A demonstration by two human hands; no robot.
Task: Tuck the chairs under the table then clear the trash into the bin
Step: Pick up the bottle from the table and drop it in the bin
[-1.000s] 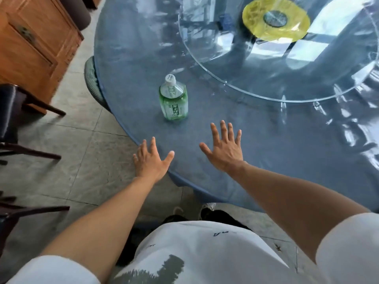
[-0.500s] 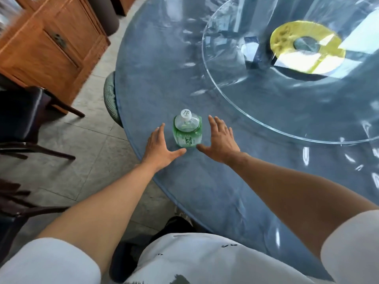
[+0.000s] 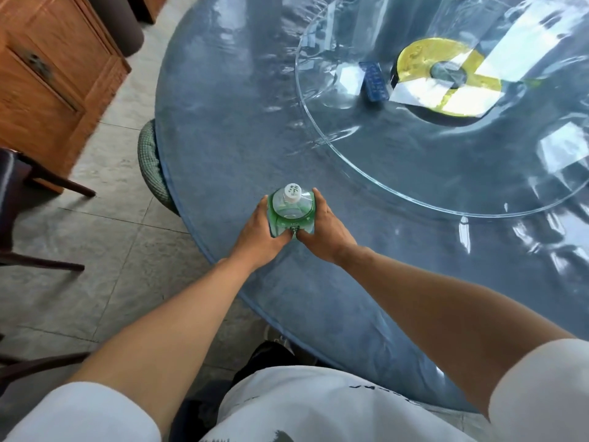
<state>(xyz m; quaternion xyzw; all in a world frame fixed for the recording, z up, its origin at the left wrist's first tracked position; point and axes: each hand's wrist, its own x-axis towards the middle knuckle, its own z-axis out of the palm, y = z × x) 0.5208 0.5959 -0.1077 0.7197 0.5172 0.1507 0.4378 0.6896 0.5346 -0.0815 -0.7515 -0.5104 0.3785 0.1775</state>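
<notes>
Clasping one green bottle [image 3: 291,208], left hand [image 3: 259,232] and right hand [image 3: 328,229] wrap it.

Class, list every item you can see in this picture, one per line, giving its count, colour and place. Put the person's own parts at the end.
bottle: one, green with a white cap, upright near the table's near edge
table: one, round, blue-grey glossy cover
glass turntable: one, clear, on the table at upper right
yellow disc: one, under the turntable's centre
dark blue flat item: one, on the turntable, too blurred to name
cushioned seat: one, green, tucked under the table's left edge
dark chairs: at least two, on the floor at left
wooden cabinet: one, brown, upper left
left hand: grips the bottle's left side
right hand: grips its right side
</notes>
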